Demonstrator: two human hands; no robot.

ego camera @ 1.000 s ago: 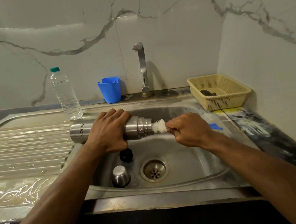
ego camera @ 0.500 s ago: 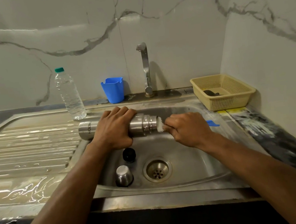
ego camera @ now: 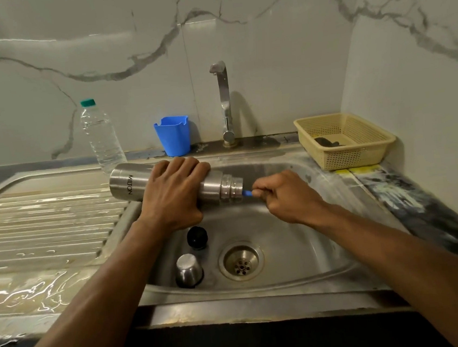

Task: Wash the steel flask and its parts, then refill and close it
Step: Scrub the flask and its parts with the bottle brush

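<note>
the left hand (ego camera: 172, 194) wraps around the brushed steel cylindrical flask (ego camera: 167, 188), held sideways over the back left edge of the stainless steel sink (ego camera: 301, 250). the right hand (ego camera: 284, 195) pinches a thin blue brush handle (ego camera: 247, 193) at the flask's mouth; its head is hidden inside. a small steel cup (ego camera: 188, 270) and black round stopper (ego camera: 197, 237) sit in the basin by the drain. a ribbed wet drainboard (ego camera: 45, 235) lies left, below marble-veined walls. something dark in the cream plastic basket (ego camera: 346, 140) at the back right corner is unclear.
</note>
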